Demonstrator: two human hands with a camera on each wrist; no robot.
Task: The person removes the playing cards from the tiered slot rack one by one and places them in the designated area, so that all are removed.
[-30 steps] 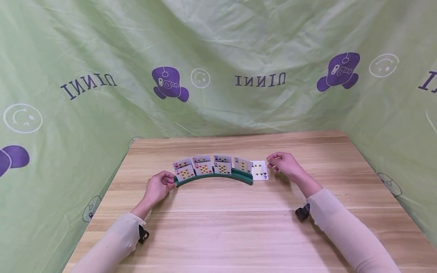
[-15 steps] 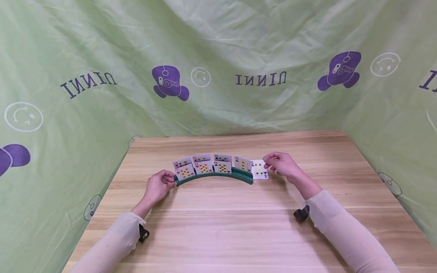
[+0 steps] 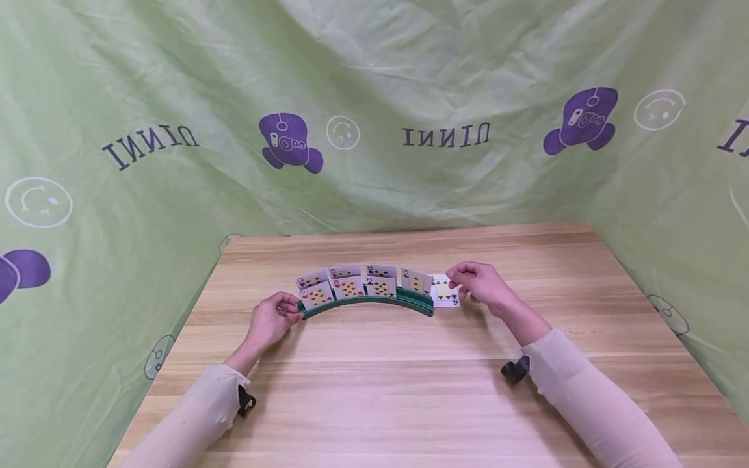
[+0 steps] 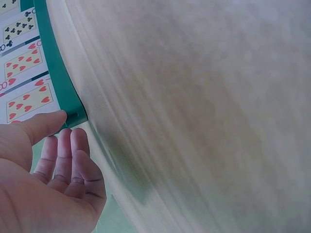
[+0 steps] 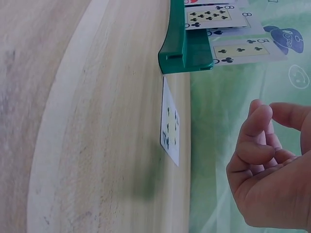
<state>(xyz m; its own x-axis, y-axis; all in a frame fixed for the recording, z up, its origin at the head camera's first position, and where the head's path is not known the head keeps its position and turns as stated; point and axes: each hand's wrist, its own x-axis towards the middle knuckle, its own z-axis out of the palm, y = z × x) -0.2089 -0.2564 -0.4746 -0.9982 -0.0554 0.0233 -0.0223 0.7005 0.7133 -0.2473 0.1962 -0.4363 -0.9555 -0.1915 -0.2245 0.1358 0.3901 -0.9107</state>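
Observation:
A curved green playing-card holder [image 3: 351, 301] stands on the table with upright cards in two rows. My left hand [image 3: 272, 321] grips its left end; in the left wrist view the thumb [image 4: 48, 122] presses on the corner beside a hearts card [image 4: 30, 101]. Flat on the table by the holder's right end lies a playing card [image 3: 444, 294] with black clubs. My right hand [image 3: 482, 285] is above that card, fingers curled and thumb tip against the index finger. Nothing shows between these fingertips in the right wrist view, where the card [image 5: 169, 127] lies below.
A clubs card [image 3: 415, 282] stands in the holder's back row at the right, with no card before it in the front row. The wooden table [image 3: 374, 396] reaches back to a green printed curtain [image 3: 374, 188] that hangs around its sides.
My right hand has moved a little left, from beside the flat card to over its right part. The left hand, holder and cards have stayed in place.

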